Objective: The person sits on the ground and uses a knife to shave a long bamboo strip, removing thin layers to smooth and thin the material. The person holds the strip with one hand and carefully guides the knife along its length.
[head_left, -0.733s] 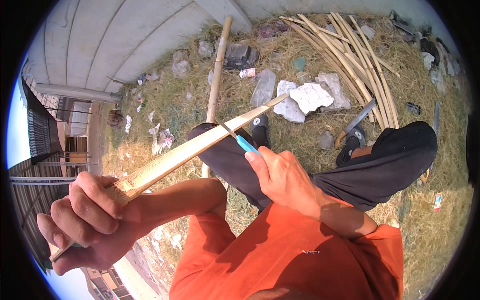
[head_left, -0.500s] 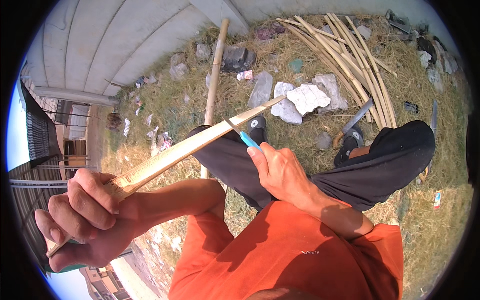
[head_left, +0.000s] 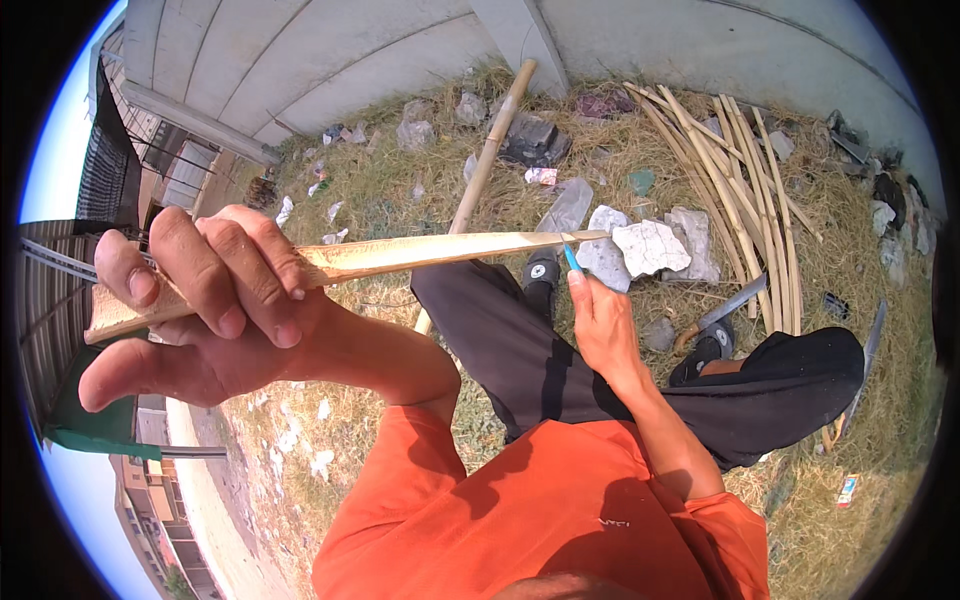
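My left hand (head_left: 215, 300) is closed around the thick end of a split bamboo strip (head_left: 420, 250), at the left of the view. The strip is pale on its shaved face and tapers to a narrow tip. It lies nearly level across my front, above my bent left knee. In my right hand (head_left: 605, 330) is a small knife (head_left: 571, 256) with a light blue handle, gripped with the thumb along it. Its short blade meets the strip close to the narrow tip; how deep it bites cannot be made out.
White stones (head_left: 650, 248) lie just beyond my feet. Behind them rests a pile of bamboo strips (head_left: 775, 230). A wooden-handled machete (head_left: 735, 303) lies by my right foot, another long blade (head_left: 866, 362) farther right. A bamboo pole (head_left: 492, 150) leans toward the wall (head_left: 360, 60).
The bamboo strip has swung from a steep slant to nearly level as my left hand rose. My right hand and the knife have moved right, along the strip to its tip. The view has shifted.
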Demonstrator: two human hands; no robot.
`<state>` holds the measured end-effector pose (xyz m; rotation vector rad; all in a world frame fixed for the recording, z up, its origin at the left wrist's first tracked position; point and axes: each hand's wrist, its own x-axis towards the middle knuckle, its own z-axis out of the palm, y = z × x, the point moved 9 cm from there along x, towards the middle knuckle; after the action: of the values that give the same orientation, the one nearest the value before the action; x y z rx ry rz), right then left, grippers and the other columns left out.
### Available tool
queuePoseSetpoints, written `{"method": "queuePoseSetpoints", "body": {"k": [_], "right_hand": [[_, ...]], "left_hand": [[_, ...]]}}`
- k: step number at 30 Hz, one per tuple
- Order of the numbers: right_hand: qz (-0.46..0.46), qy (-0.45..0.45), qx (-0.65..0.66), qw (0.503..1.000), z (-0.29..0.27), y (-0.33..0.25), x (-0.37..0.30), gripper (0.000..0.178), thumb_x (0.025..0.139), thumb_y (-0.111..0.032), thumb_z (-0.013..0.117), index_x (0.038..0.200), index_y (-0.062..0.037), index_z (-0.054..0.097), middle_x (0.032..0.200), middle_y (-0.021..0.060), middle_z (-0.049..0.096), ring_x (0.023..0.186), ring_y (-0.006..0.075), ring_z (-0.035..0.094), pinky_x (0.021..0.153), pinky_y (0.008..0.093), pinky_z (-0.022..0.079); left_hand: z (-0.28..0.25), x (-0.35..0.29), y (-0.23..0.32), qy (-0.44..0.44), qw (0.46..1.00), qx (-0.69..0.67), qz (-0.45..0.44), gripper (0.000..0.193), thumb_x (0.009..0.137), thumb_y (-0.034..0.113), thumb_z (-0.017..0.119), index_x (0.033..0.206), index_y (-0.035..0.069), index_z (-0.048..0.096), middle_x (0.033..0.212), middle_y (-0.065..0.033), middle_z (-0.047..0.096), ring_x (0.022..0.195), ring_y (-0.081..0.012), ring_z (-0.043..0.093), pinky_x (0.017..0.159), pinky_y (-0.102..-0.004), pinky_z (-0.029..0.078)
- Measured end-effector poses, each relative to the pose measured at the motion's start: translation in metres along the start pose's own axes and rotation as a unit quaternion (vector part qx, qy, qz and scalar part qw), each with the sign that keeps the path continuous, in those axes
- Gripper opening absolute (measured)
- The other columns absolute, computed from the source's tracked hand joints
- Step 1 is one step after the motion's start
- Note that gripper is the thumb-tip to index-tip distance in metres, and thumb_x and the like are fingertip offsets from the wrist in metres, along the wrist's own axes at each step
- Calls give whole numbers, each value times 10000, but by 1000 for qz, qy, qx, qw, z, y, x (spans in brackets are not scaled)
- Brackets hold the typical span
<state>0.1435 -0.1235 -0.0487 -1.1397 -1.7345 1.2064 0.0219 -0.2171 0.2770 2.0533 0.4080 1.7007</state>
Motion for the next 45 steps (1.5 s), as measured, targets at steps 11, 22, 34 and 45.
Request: {"method": "queuePoseSetpoints", "body": {"k": [11, 22, 34, 45], "right_hand": [[-228, -155, 179, 944, -31, -211, -52, 298, 996, -244, 452, 845, 13, 454, 523, 160, 438, 468, 350, 519, 466, 426, 371], [-81, -86, 68, 991, -29, -110, -28, 440, 1005, -303, 411, 736, 24, 531, 542, 249, 520, 537, 445, 555, 489, 485, 402], [-13, -34, 48, 998, -4, -46, -15, 498, 1011, -347, 374, 714, 36, 489, 551, 242, 441, 530, 427, 469, 531, 476, 347], [-20, -58, -98, 993, 28, 68, 16, 316, 996, -217, 349, 977, 7, 572, 845, 214, 604, 749, 436, 576, 687, 515, 455]], "left_hand": [[-19, 10, 8, 78, 966, 215, 118, 543, 983, 544, 275, 978, 173, 671, 1412, -183, 451, 1391, -450, 238, 1064, -571, 290], [-17, 6, 5, 66, 979, 144, 128, 402, 940, 532, 455, 742, 207, 584, 1440, -102, 439, 1439, -411, 98, 1089, -662, 89], [-6, 12, 0, 69, 979, 127, 140, 389, 926, 543, 470, 755, 219, 603, 1421, -57, 469, 1428, -419, 138, 1071, -703, 55], [-10, 14, -9, 125, 975, 126, 137, 425, 940, 550, 413, 799, 242, 668, 1405, -45, 489, 1408, -473, 138, 1074, -714, 73]]}}
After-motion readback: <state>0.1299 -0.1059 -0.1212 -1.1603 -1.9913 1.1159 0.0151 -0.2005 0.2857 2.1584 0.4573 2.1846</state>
